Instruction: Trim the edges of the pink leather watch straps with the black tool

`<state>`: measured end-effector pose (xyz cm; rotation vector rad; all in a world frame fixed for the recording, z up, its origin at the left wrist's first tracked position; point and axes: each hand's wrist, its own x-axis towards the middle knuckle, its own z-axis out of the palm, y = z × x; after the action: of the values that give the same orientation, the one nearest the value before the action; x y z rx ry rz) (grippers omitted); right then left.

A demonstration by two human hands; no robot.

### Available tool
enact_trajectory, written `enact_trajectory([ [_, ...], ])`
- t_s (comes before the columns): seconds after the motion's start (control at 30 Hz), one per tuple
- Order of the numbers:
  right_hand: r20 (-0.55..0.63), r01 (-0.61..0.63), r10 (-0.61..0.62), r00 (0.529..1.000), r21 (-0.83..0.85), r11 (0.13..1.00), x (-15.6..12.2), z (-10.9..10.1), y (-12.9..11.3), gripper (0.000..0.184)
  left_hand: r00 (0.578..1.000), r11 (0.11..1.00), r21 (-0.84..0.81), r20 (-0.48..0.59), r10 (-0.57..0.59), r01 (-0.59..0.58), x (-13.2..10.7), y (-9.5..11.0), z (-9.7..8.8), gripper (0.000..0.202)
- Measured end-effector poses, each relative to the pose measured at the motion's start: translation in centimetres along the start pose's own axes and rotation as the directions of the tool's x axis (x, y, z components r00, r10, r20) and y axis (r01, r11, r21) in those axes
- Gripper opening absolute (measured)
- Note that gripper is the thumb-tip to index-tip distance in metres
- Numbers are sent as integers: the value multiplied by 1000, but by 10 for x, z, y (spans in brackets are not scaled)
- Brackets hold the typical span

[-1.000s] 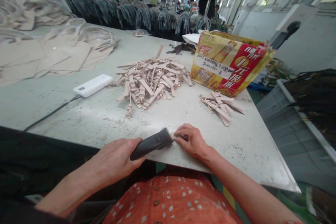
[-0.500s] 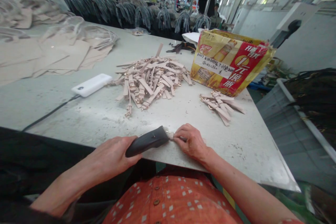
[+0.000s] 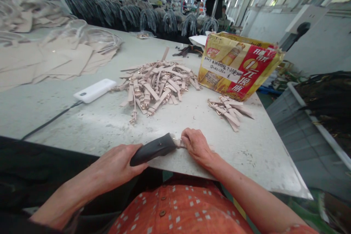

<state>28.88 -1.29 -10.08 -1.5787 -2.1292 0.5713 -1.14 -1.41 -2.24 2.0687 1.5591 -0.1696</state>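
My left hand (image 3: 124,161) is wrapped round a dark handheld tool (image 3: 156,149), shaped like a clipper, near the table's front edge. Its wide end points right, towards a pale beige strap (image 3: 179,143). The fingers of my right hand (image 3: 196,146) are closed on this strap, which is mostly hidden beneath them; its left end touches or nearly touches the tool. Beyond my hands lies a heap of beige straps (image 3: 161,84) with gold-coloured buckles. A smaller pile of similar straps (image 3: 230,111) rests to the right.
A yellow and red carton (image 3: 236,65) stands at the back right. To the left lie a white device (image 3: 94,90) with a black cord and flat beige pieces (image 3: 63,56). A grey bin (image 3: 309,128) stands beyond the table's right edge.
My right hand has shifted slightly along the strap, fingers now curled over it, and more of the strap shows beside the tool. My left hand and the tool have barely moved.
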Motion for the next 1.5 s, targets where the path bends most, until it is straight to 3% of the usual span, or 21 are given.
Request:
enact_trajectory([
  [0.13,-22,18,-17,1000,26,1000,1,3,1,16,999,999,-13,-22,32,-32,3,5,-4,30],
  [0.37,-59,3,5,998,131,991,0,7,8,19,1000,999,-41,-3,21,-21,14,30,-16,29],
  [0.53,-78,15,3,997,233,972,-7,3,9,12,1000,999,-45,15,13,-13,11,16,-20,32],
  [0.67,-60,87,-74,995,268,959,-11,1,7,34,999,1000,5,48,18,-18,4,3,-21,33],
  [1.0,-44,60,-50,998,294,954,-13,-5,5,37,997,997,-38,15,75,-74,17,28,-19,32],
  [1.17,-43,87,-78,996,289,954,-13,-5,5,37,1000,1000,-17,-27,-2,1,16,10,-21,37],
  [1.3,-40,92,-85,996,262,961,-13,-2,5,36,1000,1000,-7,1,-11,11,5,-5,-19,38],
  [1.5,-32,100,-95,995,256,962,-14,-2,5,40,999,999,9,11,40,-40,0,9,-11,32],
])
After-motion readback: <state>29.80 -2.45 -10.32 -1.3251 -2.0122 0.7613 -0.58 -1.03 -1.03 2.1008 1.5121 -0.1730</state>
